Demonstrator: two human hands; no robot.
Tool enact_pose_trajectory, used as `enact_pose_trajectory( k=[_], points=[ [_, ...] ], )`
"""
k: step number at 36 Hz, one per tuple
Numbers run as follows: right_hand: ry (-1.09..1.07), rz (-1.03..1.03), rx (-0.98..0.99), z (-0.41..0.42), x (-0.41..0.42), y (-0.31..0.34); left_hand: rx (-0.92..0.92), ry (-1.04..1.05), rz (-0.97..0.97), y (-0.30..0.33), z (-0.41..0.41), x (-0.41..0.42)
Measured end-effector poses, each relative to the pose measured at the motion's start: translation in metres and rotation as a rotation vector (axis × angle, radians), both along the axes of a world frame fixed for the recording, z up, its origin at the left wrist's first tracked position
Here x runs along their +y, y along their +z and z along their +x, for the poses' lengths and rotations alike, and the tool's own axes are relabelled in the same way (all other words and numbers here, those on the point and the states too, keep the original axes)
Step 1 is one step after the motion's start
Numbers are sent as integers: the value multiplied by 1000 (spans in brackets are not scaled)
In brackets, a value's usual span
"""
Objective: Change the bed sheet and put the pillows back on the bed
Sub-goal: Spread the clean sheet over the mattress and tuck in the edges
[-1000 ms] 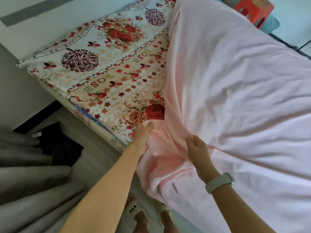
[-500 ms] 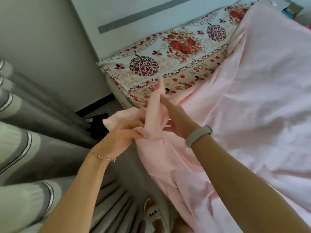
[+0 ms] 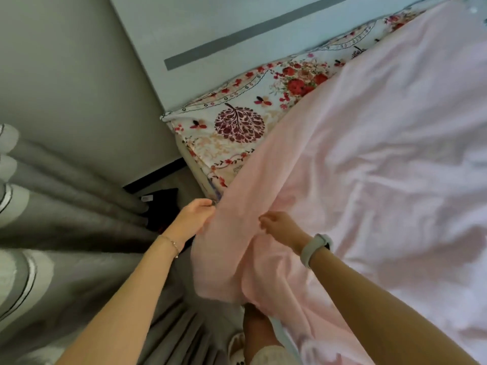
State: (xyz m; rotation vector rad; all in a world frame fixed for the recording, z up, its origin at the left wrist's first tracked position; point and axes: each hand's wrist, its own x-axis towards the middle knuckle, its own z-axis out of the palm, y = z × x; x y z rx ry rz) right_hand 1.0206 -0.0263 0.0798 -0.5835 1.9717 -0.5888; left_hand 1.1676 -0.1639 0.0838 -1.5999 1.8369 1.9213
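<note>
Since half a second ago both hands have dropped from chest height to the bed's near edge, carrying the pink sheet (image 3: 369,143) down with them. Left hand (image 3: 196,216) pinches the sheet's hem against the mattress side; right hand (image 3: 280,225) has its fingers curled into a fold just beside it. Pink cloth covers most of the bed, but the floral sheet (image 3: 237,122) shows bare at the head corner by the headboard (image 3: 210,40). Spreading is under way; next, I judge, the hem must be drawn toward that corner. No pillows are in sight.
</note>
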Motion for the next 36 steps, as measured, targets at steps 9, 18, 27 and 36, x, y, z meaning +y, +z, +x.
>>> enact_pose_trajectory(
  k=[9, 18, 27, 36],
  points=[
    [-315, -37, 67, -101, -40, -55, -153, -213, -111, -99, -108, -44],
    [-390, -4, 110, -124, -75, -76, -62, -416, -26, -106, -121, -46],
    [-201, -162, 346, -134, -151, -38, 51, -232, -312, -28, -131, -168],
    [-77, -194, 474, -120, -236, 4, 219, -237, -315, 15, -128, -228]
  ],
)
